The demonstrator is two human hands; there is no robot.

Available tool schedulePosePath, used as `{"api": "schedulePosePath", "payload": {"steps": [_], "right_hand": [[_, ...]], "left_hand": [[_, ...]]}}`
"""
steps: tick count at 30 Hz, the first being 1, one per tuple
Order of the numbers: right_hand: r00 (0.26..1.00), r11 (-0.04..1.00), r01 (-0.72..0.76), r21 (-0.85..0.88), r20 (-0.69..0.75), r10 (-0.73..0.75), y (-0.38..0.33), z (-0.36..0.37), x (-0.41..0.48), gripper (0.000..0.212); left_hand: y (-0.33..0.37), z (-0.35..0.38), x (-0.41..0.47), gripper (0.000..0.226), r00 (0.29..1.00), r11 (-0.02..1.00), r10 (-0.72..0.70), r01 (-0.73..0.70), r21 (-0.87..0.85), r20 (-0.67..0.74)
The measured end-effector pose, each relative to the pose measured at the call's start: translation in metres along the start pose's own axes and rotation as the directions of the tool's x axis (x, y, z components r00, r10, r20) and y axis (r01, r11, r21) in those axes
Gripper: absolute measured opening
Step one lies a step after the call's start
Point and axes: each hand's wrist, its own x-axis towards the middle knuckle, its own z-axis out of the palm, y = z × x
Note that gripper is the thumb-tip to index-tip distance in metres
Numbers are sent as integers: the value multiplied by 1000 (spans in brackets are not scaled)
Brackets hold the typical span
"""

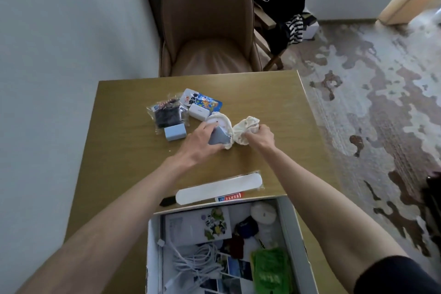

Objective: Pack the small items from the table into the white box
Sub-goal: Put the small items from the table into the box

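Note:
My left hand (202, 138) grips a grey and cream sock (220, 137) in the middle of the wooden table (124, 150). My right hand (260, 137) is closed on a bunched cream sock (244, 127) just to the right of it. Behind the hands lie a light blue block (175, 132), a small white box-shaped item (199, 111), a blue printed packet (202, 100) and a clear bag with dark contents (167, 112). The white box (294, 234) stands open at the near edge, holding cables, cards, a green packet and other small things.
A long white strip in clear wrap (218, 188) and a small red-and-blue tube (229, 197) lie just beyond the box. A brown chair (207, 31) stands behind the table, a wall to the left. Clothes hang on a rack (279, 2) at the back right.

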Motion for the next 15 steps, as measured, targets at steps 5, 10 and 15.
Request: {"api": "schedulePosePath", "payload": {"steps": [5,10,15], "right_hand": [[987,956,156,250,-8,-159,-18,-16,-29,16],[883,826,443,348,-11,-469,-18,-60,-95,13],[773,744,588,317,51,-633,17,-86,-152,9]], "left_hand": [[26,-41,-61,47,998,937,-53,40,-346,-28],[63,-47,-117,46,992,879,-100,54,-473,-72],[84,-23,-176,41,982,875,-128,45,-483,-140]]}}
